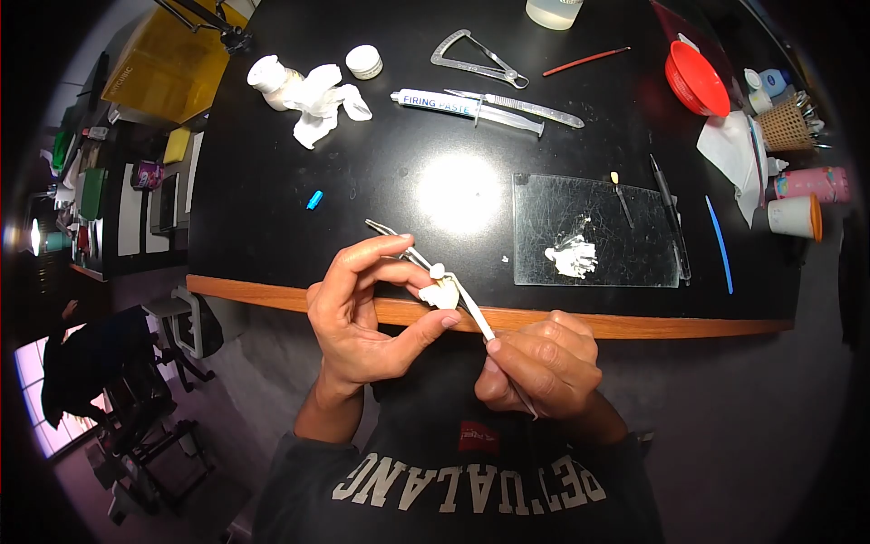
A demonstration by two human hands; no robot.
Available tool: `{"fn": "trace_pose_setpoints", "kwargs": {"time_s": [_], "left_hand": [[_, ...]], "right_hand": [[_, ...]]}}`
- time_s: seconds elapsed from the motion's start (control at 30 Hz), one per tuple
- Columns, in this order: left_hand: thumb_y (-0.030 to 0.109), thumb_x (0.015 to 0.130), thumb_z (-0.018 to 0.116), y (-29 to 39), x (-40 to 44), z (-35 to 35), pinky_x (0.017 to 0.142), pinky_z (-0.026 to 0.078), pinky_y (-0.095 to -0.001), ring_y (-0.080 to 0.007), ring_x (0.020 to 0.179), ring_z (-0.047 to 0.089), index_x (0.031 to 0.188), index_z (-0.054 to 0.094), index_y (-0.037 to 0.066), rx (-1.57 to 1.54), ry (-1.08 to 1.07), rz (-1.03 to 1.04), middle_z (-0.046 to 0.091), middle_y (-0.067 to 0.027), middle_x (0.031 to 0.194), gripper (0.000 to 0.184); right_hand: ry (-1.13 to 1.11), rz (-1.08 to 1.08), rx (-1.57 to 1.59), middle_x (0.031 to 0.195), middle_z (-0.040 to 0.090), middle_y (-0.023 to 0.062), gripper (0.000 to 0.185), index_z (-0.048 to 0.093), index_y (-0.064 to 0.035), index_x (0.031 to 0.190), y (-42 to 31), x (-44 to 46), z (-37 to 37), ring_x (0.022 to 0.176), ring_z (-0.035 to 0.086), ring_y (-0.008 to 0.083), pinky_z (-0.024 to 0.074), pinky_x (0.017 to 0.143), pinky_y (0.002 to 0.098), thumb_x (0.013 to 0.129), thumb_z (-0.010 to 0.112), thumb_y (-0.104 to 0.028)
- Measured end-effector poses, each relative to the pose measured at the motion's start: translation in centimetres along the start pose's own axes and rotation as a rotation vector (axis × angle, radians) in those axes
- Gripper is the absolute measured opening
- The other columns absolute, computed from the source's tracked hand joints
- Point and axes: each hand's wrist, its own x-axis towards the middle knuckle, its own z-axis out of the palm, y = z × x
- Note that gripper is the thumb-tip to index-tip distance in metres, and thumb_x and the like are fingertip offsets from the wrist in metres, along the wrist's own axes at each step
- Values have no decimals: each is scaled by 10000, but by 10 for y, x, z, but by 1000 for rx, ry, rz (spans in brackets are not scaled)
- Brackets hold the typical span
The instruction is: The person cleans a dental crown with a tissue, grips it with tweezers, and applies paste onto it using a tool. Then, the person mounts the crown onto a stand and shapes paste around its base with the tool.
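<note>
My left hand [367, 304] is closed around a small off-white piece [441, 293], held between thumb and fingers above the table's wooden edge. A metal clamp-like tool [390, 230] also lies between its fingers, pointing up and left. In my right hand [544, 363] is a thin white-and-metal tool [473, 308], pinched by the fingers, its upper end touching or very near the piece. To the right, a glass plate [634, 258] bears a smear of white paste [573, 257].
A firing paste syringe [439, 104], a metal caliper [476, 62], a white jar [364, 62] and crumpled tissue [326, 102] lie farther back. A black pen [669, 213], blue stick [719, 243], red bowl [696, 80] and lidded cup [795, 218] are right. A person [82, 363] is at far left.
</note>
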Motion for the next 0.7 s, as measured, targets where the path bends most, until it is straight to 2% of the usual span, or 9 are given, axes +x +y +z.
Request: {"fn": "trace_pose_setpoints", "kwargs": {"time_s": [0.6,0.7], "left_hand": [[26,725,987,-2,-1,0,831,596,-262,-162,904,773,1322,594,-92,1,-3,18,786,-153,940,725],[33,720,991,-1,0,1,835,599,-265,-158,903,772,1306,613,-86,15,14,10,783,-150,951,708]], "right_hand": [[0,-4,12,800,708,1,290,698,-54,1104,-1,-2,-1,597,658,109,408,506,262,817,732,-22],[-2,-63,36,815,738,35,198,741,-25,992,3,-1,-6,563,664,104,426,472,247,794,732,-15]]}}
